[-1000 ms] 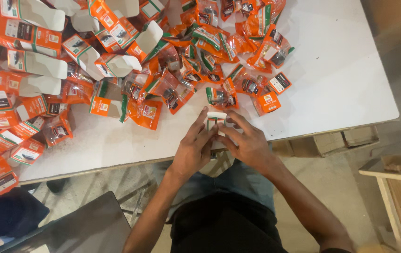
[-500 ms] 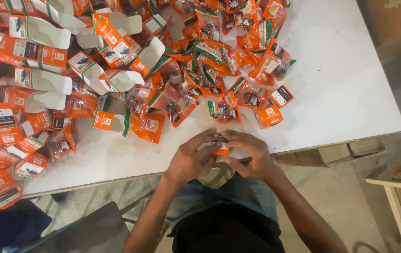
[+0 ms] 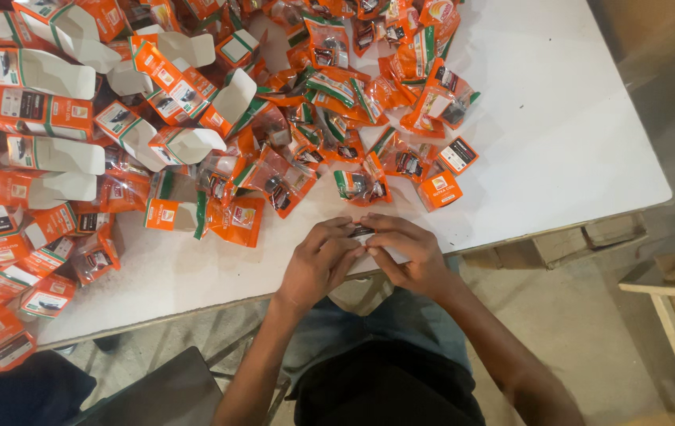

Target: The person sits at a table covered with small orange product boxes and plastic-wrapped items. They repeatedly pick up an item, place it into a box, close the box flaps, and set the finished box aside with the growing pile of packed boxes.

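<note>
A person sits at the edge of a white table (image 3: 574, 134). The left hand (image 3: 318, 264) and the right hand (image 3: 408, 256) are close together, fingers touching, both pinched on one small dark packet (image 3: 362, 231). The packet sits between the fingertips, right over the near edge of the table. Most of it is hidden, so I cannot tell what is inside.

Just behind the hands lies a big heap of small orange pouches (image 3: 337, 95). Many look full, with dark little things showing through clear windows. To the left side there are orange and white boxes (image 3: 45, 75) with their flaps standing open, and they look empty.

So the work seems far from over. Only one packet is in the hands, and lots of pouches and open boxes lie all around. I cannot see any pile of closed, finished boxes.
</note>
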